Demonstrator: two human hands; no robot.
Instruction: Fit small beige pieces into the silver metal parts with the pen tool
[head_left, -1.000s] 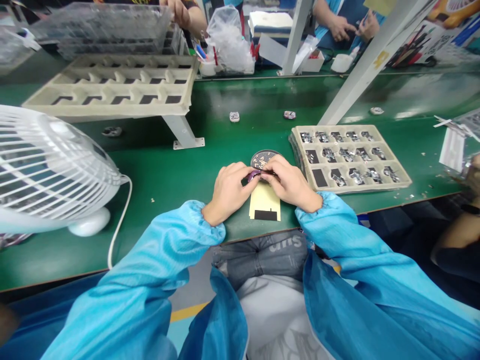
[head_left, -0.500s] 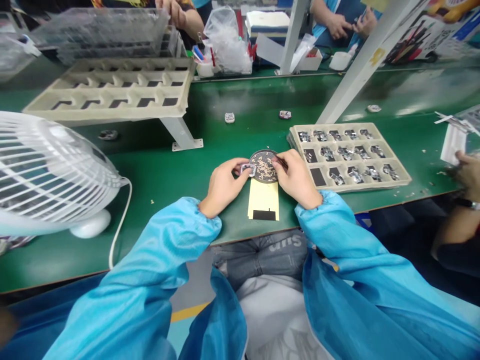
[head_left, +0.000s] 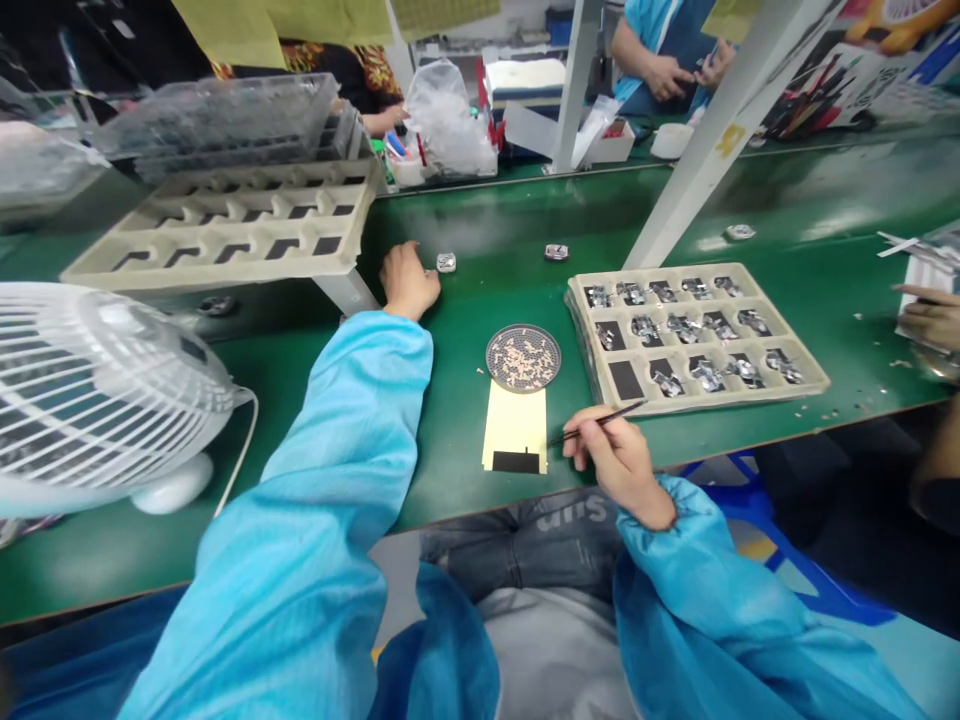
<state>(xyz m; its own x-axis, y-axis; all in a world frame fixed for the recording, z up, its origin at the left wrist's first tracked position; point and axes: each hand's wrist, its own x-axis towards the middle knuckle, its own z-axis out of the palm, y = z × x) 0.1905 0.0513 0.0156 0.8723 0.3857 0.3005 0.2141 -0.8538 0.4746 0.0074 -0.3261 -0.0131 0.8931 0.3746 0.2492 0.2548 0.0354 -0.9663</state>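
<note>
My left hand [head_left: 406, 279] is stretched far forward across the green table, fingers curled, beside a small silver part [head_left: 446, 262]; whether it holds anything I cannot see. My right hand [head_left: 613, 455] rests at the near table edge, closed on thin dark tweezers [head_left: 600, 421] that point up and to the right. Between the hands lie a round dish of tiny pieces [head_left: 523, 357] and a yellow sheet with a black strip [head_left: 514, 432]. A beige compartment tray [head_left: 694, 332] with several metal parts sits right of the dish.
A white desk fan [head_left: 97, 385] stands at the left. A raised beige tray [head_left: 225, 228] with clear trays behind it is at the back left. A second small part [head_left: 556, 252] lies on the table. A slanted white post [head_left: 712, 130] crosses the back right. Another person's hand [head_left: 926, 318] is at the right edge.
My left hand left the dish, carried the small part forward and to the left, and now lies beside a part on the far table. My right hand drew back to the near edge with the tweezers.
</note>
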